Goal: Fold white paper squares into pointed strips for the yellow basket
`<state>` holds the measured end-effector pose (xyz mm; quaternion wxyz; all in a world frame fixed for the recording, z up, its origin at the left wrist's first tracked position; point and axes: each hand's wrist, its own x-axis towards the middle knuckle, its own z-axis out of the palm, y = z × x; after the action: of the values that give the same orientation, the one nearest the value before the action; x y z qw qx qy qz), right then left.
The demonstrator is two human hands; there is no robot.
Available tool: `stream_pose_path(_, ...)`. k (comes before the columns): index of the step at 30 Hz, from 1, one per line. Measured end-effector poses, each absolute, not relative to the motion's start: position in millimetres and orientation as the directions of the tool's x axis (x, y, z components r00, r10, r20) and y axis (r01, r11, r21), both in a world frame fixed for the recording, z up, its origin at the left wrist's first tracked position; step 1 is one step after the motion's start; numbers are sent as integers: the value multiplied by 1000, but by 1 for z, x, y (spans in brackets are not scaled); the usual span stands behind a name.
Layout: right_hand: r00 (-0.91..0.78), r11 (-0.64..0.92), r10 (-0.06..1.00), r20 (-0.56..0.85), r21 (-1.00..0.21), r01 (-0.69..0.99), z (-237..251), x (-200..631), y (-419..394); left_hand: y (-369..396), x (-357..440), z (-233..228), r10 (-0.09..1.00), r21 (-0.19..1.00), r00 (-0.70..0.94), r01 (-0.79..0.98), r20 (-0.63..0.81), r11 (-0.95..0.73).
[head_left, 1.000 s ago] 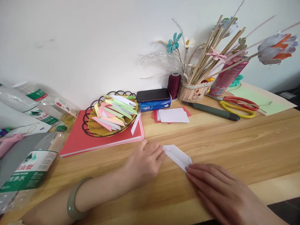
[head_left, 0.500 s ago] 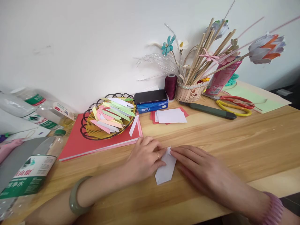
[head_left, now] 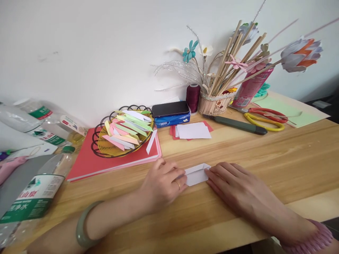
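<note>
Between my hands, just above or on the wooden table, is a small folded white paper, its long side running left to right with a raised flap along the far edge. My left hand pinches its left end between thumb and fingers. My right hand has its fingers pressed together at the right end, gripping it. Beyond my left hand, a yellow wire basket holds several folded paper strips in green, pink, yellow and white. One white strip leans outside the basket's rim.
Red paper sheets lie under the basket. Plastic bottles stand at left. Behind are white cards, a phone on a blue pack, a thread spool, a stick-filled holder, a dark green tool and scissors.
The folded white paper has turned from lengthwise to crosswise, and a flap now shows raised. My right hand has shifted slightly right, and my left hand holds the paper's left end.
</note>
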<state>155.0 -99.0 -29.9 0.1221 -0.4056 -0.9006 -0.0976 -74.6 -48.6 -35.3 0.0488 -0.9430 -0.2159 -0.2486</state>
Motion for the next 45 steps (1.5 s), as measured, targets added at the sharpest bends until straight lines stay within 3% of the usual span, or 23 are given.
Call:
stream_pose_path(4, -651, 659, 717, 250, 63, 750, -31, 157, -93, -47, -74, -36, 359, -11, 781, 423, 511, -906)
stream_pose_path(12, -630, 681, 722, 285, -131, 721, -30, 161, -85, -45, -73, -37, 353, -30, 766, 436, 538, -900)
stream_pose_path(16, -650, 713, 694, 309, -168, 681, -30, 162, -84, -46, -71, -38, 450, 105, 715, 473, 534, -875)
stream_pose_path(19, -577, 652, 755, 311, -270, 708, -29, 160, -82, -47, -68, -36, 593, 275, 654, 530, 470, -802)
stream_pose_path(23, -449, 485, 872, 197, -473, 736, -27, 156, -78, -48, -66, -31, 720, 389, 604, 606, 342, -694)
stream_pose_path(27, -406, 388, 908, 101, -566, 727, -27, 155, -74, -46, -66, -31, 780, 476, 572, 629, 253, -615)
stream_pose_path(32, -336, 297, 941, 40, -574, 763, -26, 153, -71, -45, -65, -33, 818, 549, 537, 629, 206, -551)
stream_pose_path(45, -284, 279, 958, 50, -408, 869, -22, 143, -70, -45, -55, -29, 842, 486, 517, 703, 152, -519)
